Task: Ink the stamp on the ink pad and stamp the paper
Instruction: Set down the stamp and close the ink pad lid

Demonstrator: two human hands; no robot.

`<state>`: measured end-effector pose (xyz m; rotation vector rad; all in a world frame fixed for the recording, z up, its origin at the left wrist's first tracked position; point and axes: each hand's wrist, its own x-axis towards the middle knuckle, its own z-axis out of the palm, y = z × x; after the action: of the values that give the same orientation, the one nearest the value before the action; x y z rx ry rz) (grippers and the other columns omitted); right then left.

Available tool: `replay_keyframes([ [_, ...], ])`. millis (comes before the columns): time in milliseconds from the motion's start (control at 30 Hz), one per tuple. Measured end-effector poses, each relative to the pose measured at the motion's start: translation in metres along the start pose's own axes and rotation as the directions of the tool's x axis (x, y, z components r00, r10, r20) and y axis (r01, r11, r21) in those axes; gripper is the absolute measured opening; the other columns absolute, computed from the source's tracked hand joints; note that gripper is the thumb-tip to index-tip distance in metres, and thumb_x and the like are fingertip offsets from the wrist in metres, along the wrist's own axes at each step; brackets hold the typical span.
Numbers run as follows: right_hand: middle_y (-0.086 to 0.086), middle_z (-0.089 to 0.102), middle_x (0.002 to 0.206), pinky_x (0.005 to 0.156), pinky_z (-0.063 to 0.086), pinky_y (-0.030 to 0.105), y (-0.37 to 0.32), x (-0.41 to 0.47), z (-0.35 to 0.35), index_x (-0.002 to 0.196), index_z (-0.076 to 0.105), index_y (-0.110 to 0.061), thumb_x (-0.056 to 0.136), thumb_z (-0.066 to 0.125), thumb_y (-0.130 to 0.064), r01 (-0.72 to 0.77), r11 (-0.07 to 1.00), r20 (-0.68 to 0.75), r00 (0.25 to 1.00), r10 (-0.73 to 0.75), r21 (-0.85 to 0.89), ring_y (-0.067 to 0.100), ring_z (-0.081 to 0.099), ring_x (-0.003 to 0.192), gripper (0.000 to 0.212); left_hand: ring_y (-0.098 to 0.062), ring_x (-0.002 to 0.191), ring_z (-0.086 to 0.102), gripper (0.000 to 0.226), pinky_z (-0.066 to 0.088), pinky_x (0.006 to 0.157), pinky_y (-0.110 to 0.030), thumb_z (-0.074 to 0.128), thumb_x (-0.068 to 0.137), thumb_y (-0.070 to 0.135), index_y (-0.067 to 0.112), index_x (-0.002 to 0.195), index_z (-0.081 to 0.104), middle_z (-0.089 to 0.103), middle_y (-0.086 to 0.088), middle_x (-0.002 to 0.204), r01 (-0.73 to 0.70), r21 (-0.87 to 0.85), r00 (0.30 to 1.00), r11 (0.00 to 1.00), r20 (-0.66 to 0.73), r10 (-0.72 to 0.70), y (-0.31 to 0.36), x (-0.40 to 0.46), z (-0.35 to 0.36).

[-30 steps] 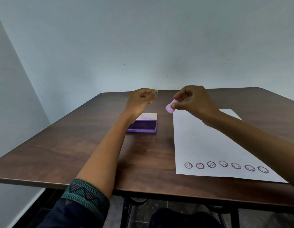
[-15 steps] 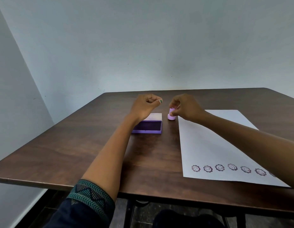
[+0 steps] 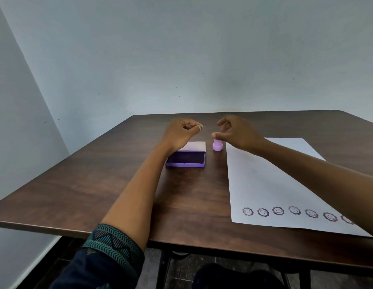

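Observation:
A small lilac stamp [image 3: 217, 145] stands upright on the brown table [image 3: 98, 188], between the ink pad and the paper. My right hand [image 3: 236, 133] hovers just above it with fingers spread, apart from it or barely touching its top. The purple ink pad [image 3: 185, 158] lies open, its lid tilted back and its dark pad showing. My left hand [image 3: 181, 133] hangs over the pad's far edge, fingers curled loosely with nothing in them. The white paper [image 3: 271, 180] lies to the right, with a row of several flower-face prints along its near edge.
The table's near edge runs across the lower part of the view, and a pale wall stands close behind the far edge. My dark patterned sleeve [image 3: 110, 245] shows at the bottom left. Table legs and floor are visible below.
My right hand lowered the stamp onto the table beside the ink pad, then let go and opened above it. My left hand stayed over the ink pad.

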<state>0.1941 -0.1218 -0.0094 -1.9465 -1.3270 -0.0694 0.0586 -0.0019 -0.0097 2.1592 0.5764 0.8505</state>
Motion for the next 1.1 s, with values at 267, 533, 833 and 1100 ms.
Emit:
replay_keyframes([
  [267, 0.008, 0.068, 0.090, 0.073, 0.044, 0.030, -0.021, 0.017, -0.003, 0.091, 0.069, -0.004, 0.081, 0.065, -0.023, 0.055, 0.999, 0.163, 0.985, -0.054, -0.002, 0.017, 0.058, 0.081, 0.022, -0.007, 0.075, 0.053, 0.021, 0.040, 0.074, -0.023, 0.056, 0.093, 0.030, 0.012, 0.096, 0.066, 0.062, -0.001, 0.094, 0.129, 0.158, 0.983, 0.979, 0.110, -0.147, -0.022, 0.008, -0.037],
  [533, 0.012, 0.052, 0.073, 0.070, 0.041, 0.033, -0.034, 0.046, 0.023, 0.056, 0.049, -0.011, 0.084, 0.057, -0.019, 0.125, 0.924, 0.399, 0.916, 0.032, -0.361, 0.026, 0.048, 0.073, 0.030, -0.025, 0.098, 0.061, 0.029, 0.046, 0.090, -0.033, 0.057, 0.091, 0.035, 0.012, 0.101, 0.070, 0.070, -0.010, 0.110, 0.226, 0.336, 0.968, 0.914, 0.024, -0.248, -0.060, 0.013, -0.042],
  [833, 0.011, 0.066, 0.099, 0.074, 0.035, 0.034, -0.025, 0.055, 0.040, 0.077, 0.052, -0.014, 0.081, 0.058, -0.010, 0.197, 0.832, 0.345, 0.938, -0.007, -0.518, 0.030, 0.059, 0.098, 0.009, -0.020, 0.107, 0.059, 0.016, 0.040, 0.101, -0.045, 0.057, 0.084, 0.035, 0.031, 0.092, 0.070, 0.071, 0.008, 0.106, 0.240, 0.520, 0.969, 0.820, -0.081, -0.233, -0.059, 0.016, -0.030],
  [1100, 0.010, 0.067, 0.100, 0.078, 0.036, 0.038, -0.022, 0.052, 0.040, 0.079, 0.053, -0.016, 0.082, 0.054, -0.011, 0.241, 0.818, 0.308, 0.948, -0.082, -0.523, 0.030, 0.058, 0.096, 0.006, -0.013, 0.101, 0.059, 0.012, 0.025, 0.086, -0.036, 0.056, 0.085, 0.031, 0.032, 0.083, 0.069, 0.070, 0.013, 0.089, 0.233, 0.563, 0.972, 0.793, -0.160, -0.172, -0.055, 0.017, -0.027],
])
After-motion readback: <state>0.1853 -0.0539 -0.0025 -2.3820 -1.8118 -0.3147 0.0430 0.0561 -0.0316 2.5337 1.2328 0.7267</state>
